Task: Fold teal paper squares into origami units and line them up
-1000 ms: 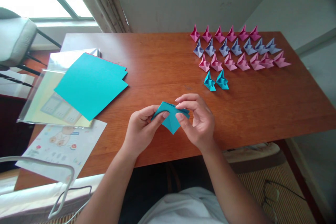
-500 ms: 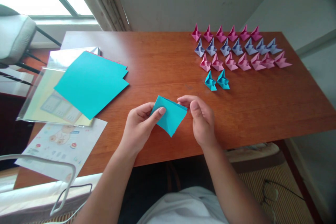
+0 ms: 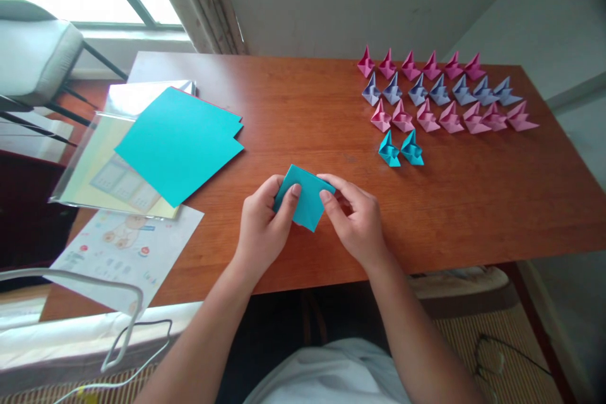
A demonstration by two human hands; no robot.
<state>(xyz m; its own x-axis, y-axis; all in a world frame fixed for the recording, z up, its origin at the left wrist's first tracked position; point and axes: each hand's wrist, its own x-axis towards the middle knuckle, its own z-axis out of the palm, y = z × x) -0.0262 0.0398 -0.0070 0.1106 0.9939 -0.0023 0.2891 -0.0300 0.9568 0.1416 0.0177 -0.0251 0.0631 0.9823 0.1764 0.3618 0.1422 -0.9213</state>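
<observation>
Several blue sheets (image 3: 180,145) lie at the left of the desk (image 3: 293,113). Next, the left hand (image 3: 265,221) pinches one side of a folded paper (image 3: 310,199), held over the desk's near part. The right hand (image 3: 357,221), its thumb off the paper half a second ago, now grips the right corner, so the layers seem better steadied. Farther right sit two blue paper shapes (image 3: 389,153).

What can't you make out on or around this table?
All in the head view:
Back of the folded turquoise paper square: faces away from the camera.
Some fingertips of the bare left hand: hidden behind that square.
Small markings on the white printed paper sheet: too small and blurred.
Part of the yellow sheet in clear plastic: under large turquoise paper sheets.
Left part of the grey padded chair: cut off by the left edge.
</observation>
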